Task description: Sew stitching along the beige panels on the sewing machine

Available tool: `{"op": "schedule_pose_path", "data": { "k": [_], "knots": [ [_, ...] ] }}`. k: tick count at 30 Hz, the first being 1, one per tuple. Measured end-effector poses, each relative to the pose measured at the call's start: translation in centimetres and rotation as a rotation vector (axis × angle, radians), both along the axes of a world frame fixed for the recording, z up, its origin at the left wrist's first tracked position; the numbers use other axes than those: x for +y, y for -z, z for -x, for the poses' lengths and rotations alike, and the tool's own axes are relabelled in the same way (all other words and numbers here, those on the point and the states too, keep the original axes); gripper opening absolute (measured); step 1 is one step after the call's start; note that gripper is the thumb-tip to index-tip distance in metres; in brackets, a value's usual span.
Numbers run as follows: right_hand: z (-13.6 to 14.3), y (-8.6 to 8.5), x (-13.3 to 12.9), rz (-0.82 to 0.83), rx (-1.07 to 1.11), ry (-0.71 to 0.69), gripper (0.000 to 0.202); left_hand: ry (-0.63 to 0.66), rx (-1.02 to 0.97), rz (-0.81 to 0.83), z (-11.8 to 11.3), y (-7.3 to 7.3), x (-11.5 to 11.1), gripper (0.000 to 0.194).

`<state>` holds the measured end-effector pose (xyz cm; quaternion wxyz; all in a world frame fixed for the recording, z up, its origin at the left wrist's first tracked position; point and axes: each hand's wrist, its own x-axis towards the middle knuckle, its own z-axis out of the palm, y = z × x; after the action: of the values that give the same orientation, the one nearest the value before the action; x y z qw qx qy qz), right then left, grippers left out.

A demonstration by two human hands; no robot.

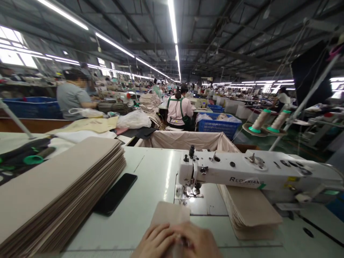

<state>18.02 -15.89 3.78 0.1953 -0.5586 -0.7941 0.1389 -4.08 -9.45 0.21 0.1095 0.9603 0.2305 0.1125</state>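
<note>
A beige fabric panel [170, 212] with rounded corners lies on the pale table in front of the sewing machine [231, 168]. At the near edge, my left hand [156, 240] has its fingers bent over the panel, gripping its left side. Closed against it from the right is my right hand [200, 240], somewhat blurred. A small dark thing shows between the hands, too unclear to name. The panel's far end lies just short of the needle and presser foot [192, 191]. Under the machine arm sits a stack of beige panels [252, 211].
A tall stack of long beige panels [59, 179] fills the table's left side, with a black phone [116, 193] beside it. Behind the table hangs a cloth-lined bin [185, 139]. Thread cones [260, 120] stand at right. Co-workers [178, 109] sit beyond, near a blue basket [219, 125].
</note>
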Motion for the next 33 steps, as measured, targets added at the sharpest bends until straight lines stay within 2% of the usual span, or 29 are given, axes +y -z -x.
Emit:
{"op": "schedule_pose_path", "data": {
  "k": [2,4,9,15,24,33],
  "knots": [
    [-0.9,1.1,2.6,0.017,-0.005,0.114,0.058,-0.070,-0.003,0.028,1.4,-1.1,0.2,0.057],
    [-1.6,2.2,4.2,0.016,-0.042,0.207,0.071,-0.109,0.003,0.045,1.7,-1.9,0.7,0.060],
    [-2.3,3.6,4.6,0.000,-0.137,0.244,0.075,-0.172,0.017,0.070,0.2,-2.2,3.0,0.062],
    [-1.8,3.2,4.4,0.037,-0.196,0.257,0.073,-0.185,-0.011,0.118,-1.4,-2.4,4.1,0.064],
    [-2.1,3.8,4.6,0.032,-0.184,0.247,0.071,-0.185,-0.019,0.139,-1.4,-2.4,4.1,0.067],
    [-2.0,3.1,4.7,0.072,-0.196,0.265,0.072,-0.193,0.002,0.175,-1.6,-2.5,4.1,0.062]
  ]
}}
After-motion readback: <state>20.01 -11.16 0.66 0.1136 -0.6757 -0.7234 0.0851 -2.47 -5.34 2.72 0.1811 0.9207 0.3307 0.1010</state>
